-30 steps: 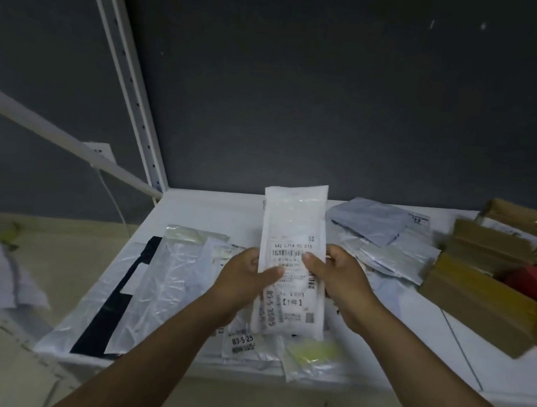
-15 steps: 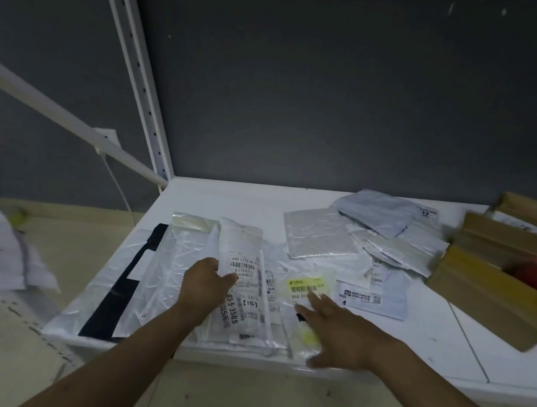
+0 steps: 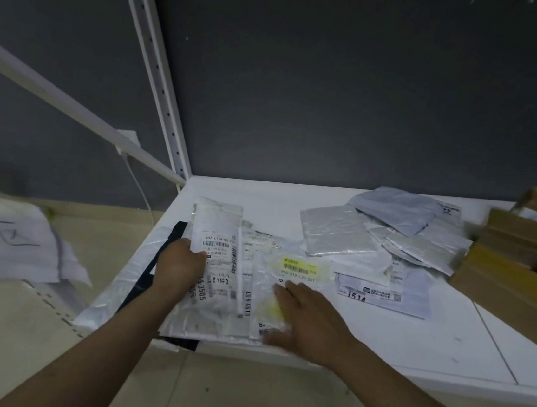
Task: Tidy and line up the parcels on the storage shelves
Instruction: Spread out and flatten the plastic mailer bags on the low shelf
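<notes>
Holding the left edge of a long white labelled parcel (image 3: 221, 231), the left grip (image 3: 181, 265) has its thumb on top of the parcel. The parcel lies lengthwise, front to back, on a pile of flat bags near the front-left corner of the white shelf (image 3: 378, 341). Under that pile, a large clear bag with a black item inside (image 3: 140, 272) reaches the shelf's left edge. The right grip (image 3: 308, 320) lies flat with fingers straight, slightly blurred, pressing on a clear bag with a yellow label (image 3: 300, 268) just right of the white parcel, near the front edge. Farther right lies a pale mailer marked "1514" (image 3: 383, 295). Behind it, toward the back edge, a silver mailer (image 3: 333, 233) and a grey mailer (image 3: 392, 209) overlap other bags. Brown cardboard boxes (image 3: 510, 282) sit tilted at the right edge.
</notes>
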Motion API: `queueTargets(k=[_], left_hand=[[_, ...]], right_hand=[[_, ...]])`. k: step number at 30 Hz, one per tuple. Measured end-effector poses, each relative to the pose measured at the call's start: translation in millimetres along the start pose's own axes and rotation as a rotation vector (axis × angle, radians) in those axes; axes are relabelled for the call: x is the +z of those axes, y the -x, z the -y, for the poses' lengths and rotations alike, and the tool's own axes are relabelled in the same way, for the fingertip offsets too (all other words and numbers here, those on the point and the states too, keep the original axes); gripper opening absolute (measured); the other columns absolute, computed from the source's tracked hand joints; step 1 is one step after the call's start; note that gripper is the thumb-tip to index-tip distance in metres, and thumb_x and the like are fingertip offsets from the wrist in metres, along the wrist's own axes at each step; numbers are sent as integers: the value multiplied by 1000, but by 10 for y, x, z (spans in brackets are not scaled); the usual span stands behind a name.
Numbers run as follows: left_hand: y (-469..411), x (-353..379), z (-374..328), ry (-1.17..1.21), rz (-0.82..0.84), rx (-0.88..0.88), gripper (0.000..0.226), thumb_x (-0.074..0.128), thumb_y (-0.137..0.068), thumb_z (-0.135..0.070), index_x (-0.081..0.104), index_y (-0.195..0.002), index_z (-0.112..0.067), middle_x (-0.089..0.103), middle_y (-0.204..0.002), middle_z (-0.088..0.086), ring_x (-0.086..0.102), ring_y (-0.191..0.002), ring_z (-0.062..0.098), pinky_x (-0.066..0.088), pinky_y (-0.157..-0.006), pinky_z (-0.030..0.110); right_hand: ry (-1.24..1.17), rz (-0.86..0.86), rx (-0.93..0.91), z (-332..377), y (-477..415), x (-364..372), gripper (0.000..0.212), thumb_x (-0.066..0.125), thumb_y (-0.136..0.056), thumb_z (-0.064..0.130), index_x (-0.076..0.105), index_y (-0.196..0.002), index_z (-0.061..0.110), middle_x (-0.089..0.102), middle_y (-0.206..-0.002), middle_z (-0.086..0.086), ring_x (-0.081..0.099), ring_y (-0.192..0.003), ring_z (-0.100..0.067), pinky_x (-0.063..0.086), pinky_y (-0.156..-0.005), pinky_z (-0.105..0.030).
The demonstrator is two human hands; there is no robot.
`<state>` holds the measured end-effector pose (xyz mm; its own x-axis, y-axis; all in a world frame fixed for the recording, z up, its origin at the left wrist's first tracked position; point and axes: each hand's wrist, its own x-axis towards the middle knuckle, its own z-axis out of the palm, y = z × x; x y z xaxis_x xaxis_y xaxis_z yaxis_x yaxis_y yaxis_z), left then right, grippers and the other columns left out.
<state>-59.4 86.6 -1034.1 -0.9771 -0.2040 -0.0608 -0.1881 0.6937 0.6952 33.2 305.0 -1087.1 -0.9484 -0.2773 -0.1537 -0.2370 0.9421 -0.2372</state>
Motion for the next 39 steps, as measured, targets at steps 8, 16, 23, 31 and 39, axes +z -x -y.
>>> queueTargets(k=[8,16,23,31,39], left_hand=[[-55,-200,209,-14,9,-32,10,55,-91,-13,62,-84,-11,61,-78,4,59,-74,24,41,-59,28],[3,-157,127,60,0,-8,13,55,-93,-18,64,-101,-13,62,-90,3,57,-78,20,42,-61,26],[13,-147,26,225,0,-78,16,55,-95,-17,66,-100,-6,65,-87,7,59,-68,19,43,-55,24],[318,197,-268,417,-241,27,13,53,-96,-15,61,-103,-7,61,-96,-2,57,-85,16,41,-59,18],[469,776,-205,410,219,-135,17,70,-86,-17,65,-73,-9,73,-88,18,69,-73,25,58,-67,35]], right_hand=[[208,-45,-61,70,-46,40,85,18,-85,65,16,-152,12,32,-150,-17,39,-132,-32,48,-93,-40],[-102,-34,9,-107,0,-97,67,44,-95,56,20,-153,33,31,-156,3,43,-135,-19,36,-106,-28],[-243,-124,124,-171,45,-163,52,38,-103,29,21,-151,35,59,-130,-9,60,-108,-24,46,-87,-30],[-537,-416,289,-177,102,-158,54,38,-98,8,31,-148,26,57,-73,-6,50,-59,-13,34,-51,-18],[-584,-663,372,-260,185,-190,52,40,-99,10,31,-149,24,53,-70,2,48,-56,-5,33,-44,-14]])
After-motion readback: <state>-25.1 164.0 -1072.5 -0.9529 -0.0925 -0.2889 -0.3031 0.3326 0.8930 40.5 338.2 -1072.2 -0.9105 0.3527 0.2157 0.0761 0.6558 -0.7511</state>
